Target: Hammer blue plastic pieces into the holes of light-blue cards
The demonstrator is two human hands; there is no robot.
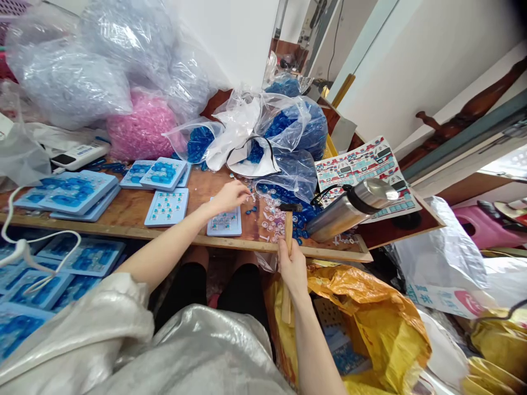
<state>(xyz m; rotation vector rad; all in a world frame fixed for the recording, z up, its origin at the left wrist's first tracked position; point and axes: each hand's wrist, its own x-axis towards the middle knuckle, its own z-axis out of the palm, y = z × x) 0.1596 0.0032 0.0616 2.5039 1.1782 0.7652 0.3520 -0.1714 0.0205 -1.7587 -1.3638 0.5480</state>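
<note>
My right hand (293,269) is closed round the wooden handle of a small hammer (289,219), whose dark head stands upright over the table edge. Further out, my left hand (233,196) pinches at small clear and pink plastic pieces (272,216) scattered on the wooden table (132,208); what it holds is too small to name. Just below that hand lies a light blue tray (224,223) with small parts set in it.
More blue trays (167,207) and stacks of them (68,192) cover the left of the table. Bags of blue (300,129), pink (142,129) and clear beads sit behind. A steel flask (349,208) lies to the right on sticker sheets (362,164). A yellow bag (370,318) is below.
</note>
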